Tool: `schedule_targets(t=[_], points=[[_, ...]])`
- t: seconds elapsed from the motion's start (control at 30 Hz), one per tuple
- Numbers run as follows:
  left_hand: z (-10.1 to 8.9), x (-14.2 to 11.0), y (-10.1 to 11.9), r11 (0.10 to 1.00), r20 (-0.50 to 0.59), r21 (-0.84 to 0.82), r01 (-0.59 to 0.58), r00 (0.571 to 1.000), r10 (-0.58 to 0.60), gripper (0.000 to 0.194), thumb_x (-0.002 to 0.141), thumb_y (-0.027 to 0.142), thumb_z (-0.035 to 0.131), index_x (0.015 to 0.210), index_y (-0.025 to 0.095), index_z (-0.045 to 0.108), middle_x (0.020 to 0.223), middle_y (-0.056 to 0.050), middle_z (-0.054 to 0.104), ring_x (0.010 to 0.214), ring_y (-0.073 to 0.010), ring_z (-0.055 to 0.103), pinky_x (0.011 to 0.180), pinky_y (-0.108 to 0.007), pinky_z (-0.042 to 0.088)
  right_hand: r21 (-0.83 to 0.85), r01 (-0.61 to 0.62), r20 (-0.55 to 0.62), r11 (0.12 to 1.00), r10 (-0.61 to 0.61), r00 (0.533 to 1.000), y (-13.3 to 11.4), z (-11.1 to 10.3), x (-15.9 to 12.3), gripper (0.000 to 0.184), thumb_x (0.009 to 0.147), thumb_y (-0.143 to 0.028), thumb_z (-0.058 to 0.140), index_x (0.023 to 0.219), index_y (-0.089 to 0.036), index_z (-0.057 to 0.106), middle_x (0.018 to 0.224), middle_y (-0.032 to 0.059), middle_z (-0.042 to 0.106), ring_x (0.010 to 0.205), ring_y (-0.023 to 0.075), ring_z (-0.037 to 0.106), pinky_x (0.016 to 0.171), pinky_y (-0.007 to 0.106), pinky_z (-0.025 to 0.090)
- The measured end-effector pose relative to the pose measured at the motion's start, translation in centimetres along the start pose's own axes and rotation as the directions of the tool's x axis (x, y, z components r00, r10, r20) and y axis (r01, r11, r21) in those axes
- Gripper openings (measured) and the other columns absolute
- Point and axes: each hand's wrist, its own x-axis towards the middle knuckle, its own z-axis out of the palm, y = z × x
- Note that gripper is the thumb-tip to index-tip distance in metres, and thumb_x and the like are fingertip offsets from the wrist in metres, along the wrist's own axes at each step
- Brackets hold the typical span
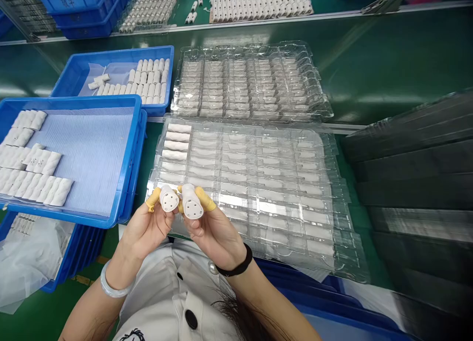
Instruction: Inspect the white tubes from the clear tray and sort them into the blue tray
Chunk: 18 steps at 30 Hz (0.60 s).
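Directions are read on a clock face centred on the hands, twelve o'clock pointing away from the wearer. The left hand [151, 225], palm turned up and a pale bracelet [116, 282] at its wrist, has its fingers closed around the left white piece [169, 200]. The right hand [215, 232], with a black band [236, 263] at its wrist, likewise grips the right white piece [192, 203]. Both pieces sit just beside each other above the near clear tray [345, 218], their holed ends facing the wearer; yellow covers [205, 199] sheathe some fingertips. The tray spreads towards two o'clock, four uncovered white pieces [177, 142] lying at twelve. At eight o'clock lies a translucent bag [29, 262]; at ten, the near blue bin [130, 158], partly filled with white pieces. Beyond stand the far blue bin [111, 56] at eleven and the far clear tray [251, 80] at one. Farthest, stacked blue bins [84, 11] occupy eleven.
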Motion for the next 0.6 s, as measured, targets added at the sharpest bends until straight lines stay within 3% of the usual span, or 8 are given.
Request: schedule_targets(t=[0.37, 0.6], points=[[-0.08, 0.54, 0.07, 0.997, 0.048, 0.071, -0.007, 0.999, 0.003, 0.037, 0.103, 0.025, 0.033, 0.095, 0.008, 0.065, 0.081, -0.007, 0.071, 0.065, -0.0090, 0.067, 0.057, -0.015, 0.056, -0.245, 0.202, 0.067, 0.948, -0.191, 0.979, 0.30, 0.37, -0.34, 0.034, 0.077, -0.047, 0.076, 0.092, -0.019, 0.064, 0.060, -0.0027, 0.064, 0.045, 0.0084, 0.057, 0.036, 0.015, 0.044], [-0.83, 0.94, 0.09, 0.991, 0.126, 0.137, 0.007, 0.992, -0.025, 0.037, 0.102, 0.030, 0.035, 0.100, 0.010, 0.065, 0.083, -0.008, 0.070, 0.062, -0.0113, 0.064, 0.059, -0.024, 0.058, -0.302, 0.211, 0.036, 0.930, -0.210, 0.977, 0.31, 0.79, -0.41, 0.038, 0.075, -0.047, 0.076, 0.099, -0.023, 0.059, 0.063, -0.0044, 0.063, 0.042, 0.0086, 0.052, 0.035, 0.019, 0.042]])
